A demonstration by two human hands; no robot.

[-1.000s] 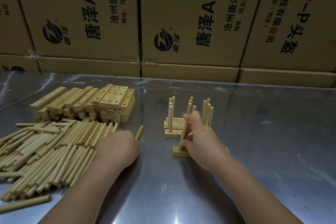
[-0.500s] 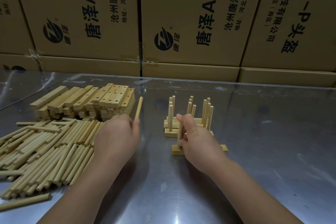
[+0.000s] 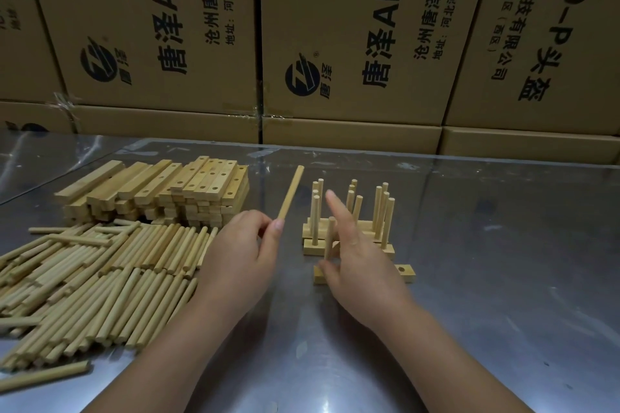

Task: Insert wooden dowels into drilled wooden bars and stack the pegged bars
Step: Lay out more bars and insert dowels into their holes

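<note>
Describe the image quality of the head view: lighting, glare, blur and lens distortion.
Head view: dim, warm light; the metal table shows soft glare patches and mirrors the cardboard boxes along its far edge. The right hand has a motion-blurred raised finger, while the left hand and its dowel look sharp. Wide-angle distortion tilts the boxes' edges outward near the frame sides.

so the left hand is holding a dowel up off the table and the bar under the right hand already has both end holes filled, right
Not quite. The left hand does hold a dowel up off the table, but the bar under the right hand has only one standing dowel, at its left end; the hole at its right end is empty, as the head view shows.
</note>
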